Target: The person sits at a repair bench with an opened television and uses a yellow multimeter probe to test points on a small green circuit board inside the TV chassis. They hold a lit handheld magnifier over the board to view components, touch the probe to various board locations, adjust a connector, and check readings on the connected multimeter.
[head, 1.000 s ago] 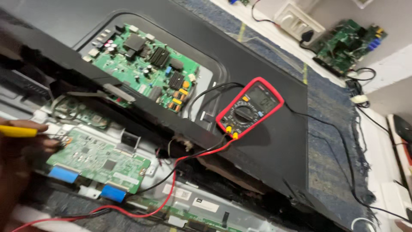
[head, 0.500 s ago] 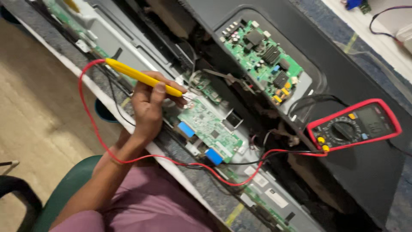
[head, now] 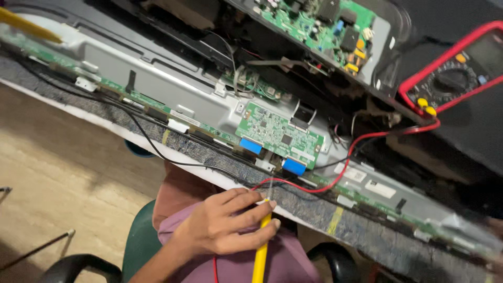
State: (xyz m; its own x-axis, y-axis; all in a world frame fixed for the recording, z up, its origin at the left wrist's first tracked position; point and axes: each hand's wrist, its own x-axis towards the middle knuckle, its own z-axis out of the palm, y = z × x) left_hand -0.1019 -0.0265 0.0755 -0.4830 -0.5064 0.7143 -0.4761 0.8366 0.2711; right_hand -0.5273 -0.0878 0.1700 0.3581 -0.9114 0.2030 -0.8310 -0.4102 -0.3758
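My left hand [head: 222, 222] is closed around a yellow test probe [head: 260, 254]. The probe points up, and its thin tip rests at the table edge just below the small green circuit board [head: 277, 135] with two blue connectors. A red lead [head: 335, 183] runs from the probe to the red-cased multimeter [head: 456, 78] at the upper right. A second yellow probe [head: 26, 25] pokes in at the top left, with no hand visible on it. My right hand is out of view.
The opened flat-screen chassis [head: 157, 78] lies across the table, with a larger green main board [head: 319, 21] at the top. A black wire [head: 157, 152] trails along the front edge. Below are my lap, a green chair [head: 139, 241] and tan floor [head: 63, 173].
The view swung left and down. My left hand came down from the small board with the yellow probe to the table's front edge, now holding it upright.
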